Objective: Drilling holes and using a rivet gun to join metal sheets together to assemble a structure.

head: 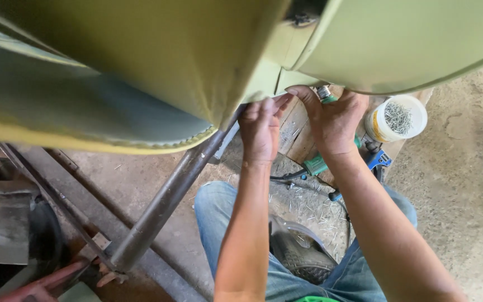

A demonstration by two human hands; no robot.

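Landmark: upholstered seat frame (pixel 141 72), overhead. Both hands below its lower edge: left hand (pixel 261 131), right hand (pixel 334 123) just right of it. Metal pipe (pixel 163 204) slants down-left from frame. Tub of nails (pixel 396 118) right of hands, under frame. Loose nails (pixel 314 210) on floor below.

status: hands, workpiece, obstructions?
Left hand pinching green upholstery fabric at seat edge. Right hand pressing beside it, over green staple gun. Tub of staples alongside; nothing blocking.

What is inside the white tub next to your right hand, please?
The white tub holds a heap of small metal staples or nails. Its bottom is covered by them, so nothing else can be seen.
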